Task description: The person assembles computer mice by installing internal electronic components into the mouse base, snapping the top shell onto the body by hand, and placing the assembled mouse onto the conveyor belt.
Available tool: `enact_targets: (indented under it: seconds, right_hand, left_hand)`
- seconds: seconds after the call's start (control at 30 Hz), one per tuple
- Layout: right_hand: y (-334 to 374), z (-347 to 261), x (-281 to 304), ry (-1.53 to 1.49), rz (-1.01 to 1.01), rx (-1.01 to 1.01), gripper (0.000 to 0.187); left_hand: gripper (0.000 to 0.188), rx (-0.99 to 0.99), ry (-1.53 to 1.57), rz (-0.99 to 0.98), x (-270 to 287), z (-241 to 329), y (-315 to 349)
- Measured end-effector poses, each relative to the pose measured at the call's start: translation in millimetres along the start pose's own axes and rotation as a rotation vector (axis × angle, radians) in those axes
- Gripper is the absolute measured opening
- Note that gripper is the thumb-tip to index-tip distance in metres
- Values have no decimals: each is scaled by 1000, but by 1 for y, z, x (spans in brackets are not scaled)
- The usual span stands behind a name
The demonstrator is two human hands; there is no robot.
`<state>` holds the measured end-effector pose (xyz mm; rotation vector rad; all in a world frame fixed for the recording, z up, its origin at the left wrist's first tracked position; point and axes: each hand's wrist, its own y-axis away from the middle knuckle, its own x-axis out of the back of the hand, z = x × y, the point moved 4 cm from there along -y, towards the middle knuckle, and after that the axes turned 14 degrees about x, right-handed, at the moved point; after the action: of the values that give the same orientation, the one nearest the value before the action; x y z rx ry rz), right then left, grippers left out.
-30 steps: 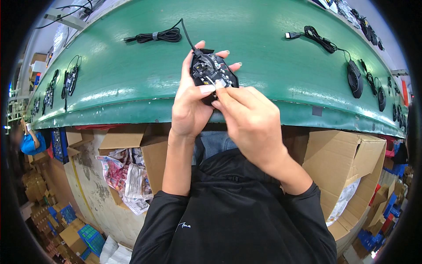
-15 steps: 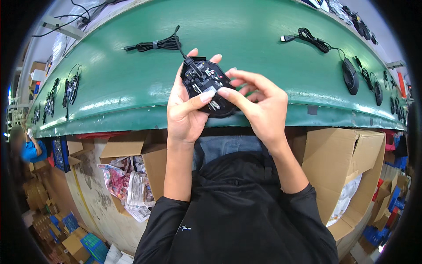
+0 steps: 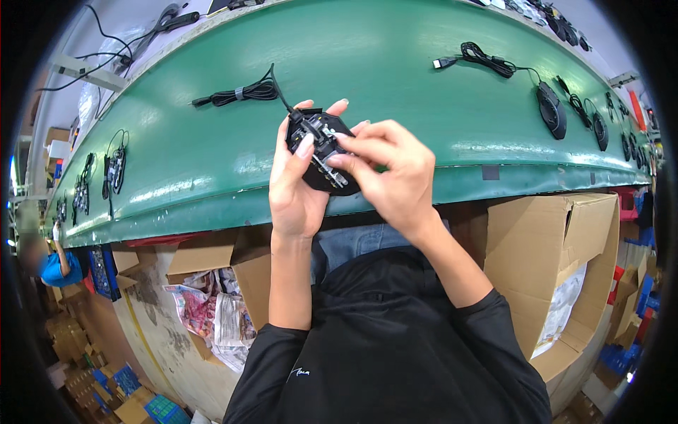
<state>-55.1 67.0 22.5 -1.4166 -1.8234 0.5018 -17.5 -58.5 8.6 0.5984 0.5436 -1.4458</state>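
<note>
An opened black computer mouse [image 3: 316,175] rests in my left hand [image 3: 296,205], its circuit board and inner parts bare and facing up. My left fingers curl round its far side, and the thumb lies over the board. My right hand [image 3: 400,175] reaches in from the right, with thumb and forefinger pinched together over the board. Whatever is between those fingertips is too small or hidden to make out. From the far end of the mouse a black cable [image 3: 277,81] runs to a tied coil [image 3: 244,94] on the green bench.
Wired black mice, one of them at the right [image 3: 551,112], line the green bench [image 3: 374,56]. Several mouse assemblies [image 3: 115,169] lie at the left. Cardboard boxes [image 3: 522,254] stand below the bench edge. A person in blue [image 3: 60,268] is at the far left.
My right thumb and forefinger have moved left onto the board and closed into a pinch. My left thumb has moved up along the mouse. The view has shifted slightly.
</note>
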Motion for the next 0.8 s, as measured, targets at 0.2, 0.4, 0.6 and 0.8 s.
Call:
enact_targets:
  seconds: [0.2,0.4,0.6,0.8]
  right_hand:
    - [11,-22,-1,287,-244,258,26]
    - [14,-24,5,241,-194,206,24]
    - [20,-65,113,416,36,100,18]
    - [167,-102,359,1032,408,-813,32]
  left_hand:
    - [53,-4,-27,161,-4,-4,-3]
    - [49,-13,-66,208,-1,-7,-5]
    - [50,7,32,180,5,4,6]
    - [54,81,24,180,-4,-5,-2]
